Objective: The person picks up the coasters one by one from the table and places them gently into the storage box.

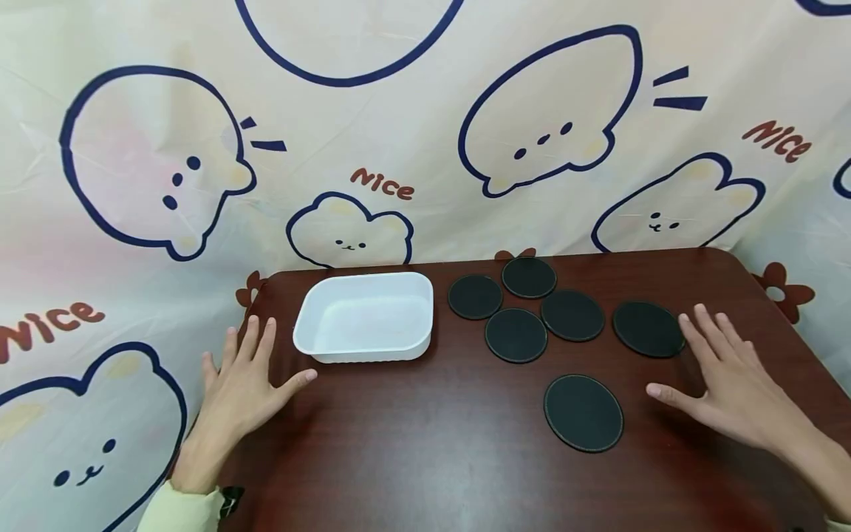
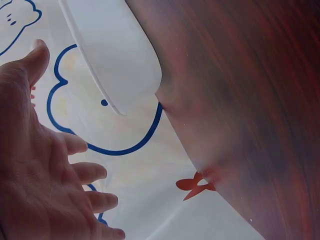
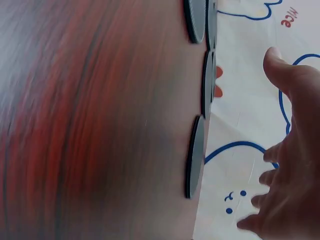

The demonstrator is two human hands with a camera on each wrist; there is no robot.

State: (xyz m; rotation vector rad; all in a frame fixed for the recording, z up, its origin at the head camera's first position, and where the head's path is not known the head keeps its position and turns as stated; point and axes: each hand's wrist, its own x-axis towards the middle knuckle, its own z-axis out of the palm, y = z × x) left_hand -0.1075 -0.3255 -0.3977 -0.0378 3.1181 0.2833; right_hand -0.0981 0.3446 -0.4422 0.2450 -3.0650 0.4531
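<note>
An empty white plastic tray [image 1: 364, 318] stands at the back left of the dark wooden table [image 1: 432, 443]. Several round black coasters lie flat to its right: a cluster at the back [image 1: 528, 277], one further right [image 1: 648, 329] and one nearer the front [image 1: 583, 412]. My left hand [image 1: 242, 380] lies flat with fingers spread at the table's left edge, just left of the tray [image 2: 115, 55], holding nothing. My right hand [image 1: 721, 377] lies flat with fingers spread, right of the front coaster, its fingertips close to the right-hand coaster. The coasters [image 3: 195, 155] appear edge-on in the right wrist view.
A cloth backdrop [image 1: 399, 133] printed with blue-outlined cartoon animals and "Nice" hangs behind and around the table. The table's left edge [image 2: 190, 150] runs beside my left hand. Bare wood lies across the front middle.
</note>
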